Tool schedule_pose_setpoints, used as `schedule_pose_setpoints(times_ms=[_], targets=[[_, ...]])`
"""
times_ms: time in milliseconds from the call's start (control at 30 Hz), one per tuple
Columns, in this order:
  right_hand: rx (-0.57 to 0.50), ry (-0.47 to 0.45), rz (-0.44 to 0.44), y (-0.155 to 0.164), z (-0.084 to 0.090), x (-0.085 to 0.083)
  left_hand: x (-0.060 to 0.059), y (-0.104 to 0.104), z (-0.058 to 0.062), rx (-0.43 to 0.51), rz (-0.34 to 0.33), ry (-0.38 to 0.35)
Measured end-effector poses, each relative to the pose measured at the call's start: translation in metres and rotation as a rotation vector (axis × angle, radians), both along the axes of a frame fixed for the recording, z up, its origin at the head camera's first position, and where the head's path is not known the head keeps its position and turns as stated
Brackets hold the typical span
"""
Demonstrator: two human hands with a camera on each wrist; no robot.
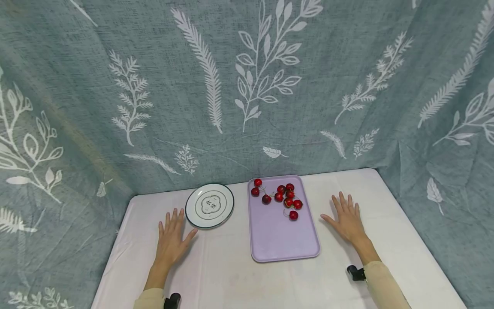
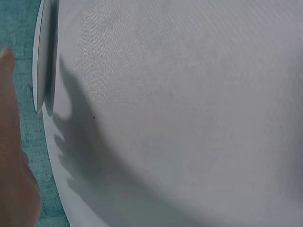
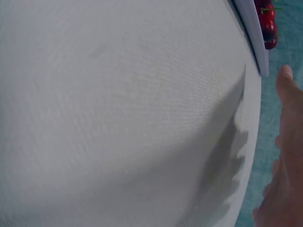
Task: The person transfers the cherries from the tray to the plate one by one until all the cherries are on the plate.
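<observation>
A lilac tray (image 1: 284,240) lies in the middle of the table in the head view. Several dark red cherries (image 1: 288,201), some with stems, are spread over its far half. To the tray's left is a round white plate (image 1: 198,216) with a dark rim and a printed emblem, nothing on it. My left hand (image 1: 170,240), fingers spread, is just left of the plate and holds nothing. On the tray's right, my right hand (image 1: 349,223) also has its fingers spread and holds nothing. Both hands cast shadows on the cloth in the wrist views.
A white cloth (image 1: 224,274) covers the table. Behind it and along both sides hangs a grey-green curtain (image 1: 162,111) with white leaf prints. A black wrist device (image 1: 356,273) sits at the right sleeve (image 1: 384,283), and another (image 1: 172,301) at the left.
</observation>
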State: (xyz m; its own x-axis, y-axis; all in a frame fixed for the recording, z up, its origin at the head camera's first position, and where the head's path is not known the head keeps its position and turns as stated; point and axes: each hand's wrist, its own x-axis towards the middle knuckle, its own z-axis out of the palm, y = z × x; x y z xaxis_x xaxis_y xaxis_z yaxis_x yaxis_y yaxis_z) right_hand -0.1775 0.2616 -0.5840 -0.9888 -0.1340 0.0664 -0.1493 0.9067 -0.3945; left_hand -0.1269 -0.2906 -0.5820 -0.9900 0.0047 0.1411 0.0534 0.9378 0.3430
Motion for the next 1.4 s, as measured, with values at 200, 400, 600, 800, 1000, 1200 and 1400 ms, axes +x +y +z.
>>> schedule_pose_setpoints(times_ms=[200, 400, 600, 800, 1000, 1200, 1400], targets=[[-0.020, -0.009, 0.003, 0.001, -0.004, 0.000, 0.000, 0.000, -0.002, 0.001, 0.009, -0.009], [-0.064, -0.021, -0.020, -0.002, -0.006, -0.001, 0.000, 0.005, -0.004, 0.060, 0.013, -0.003], [-0.104, -0.022, -0.010, -0.011, -0.006, -0.001, 0.002, 0.007, -0.008, 0.108, 0.046, -0.003], [-0.128, -0.016, -0.025, -0.012, -0.006, -0.005, -0.003, 0.011, -0.009, 0.165, 0.054, 0.003], [-0.155, -0.033, -0.025, -0.013, -0.004, -0.009, -0.008, 0.016, -0.008, 0.174, 0.071, -0.018], [-0.179, -0.035, -0.021, -0.016, -0.004, -0.012, -0.010, 0.019, -0.007, 0.265, 0.113, -0.100], [-0.198, -0.052, -0.027, -0.019, -0.004, -0.012, -0.011, 0.022, -0.008, 0.345, 0.151, -0.180]])
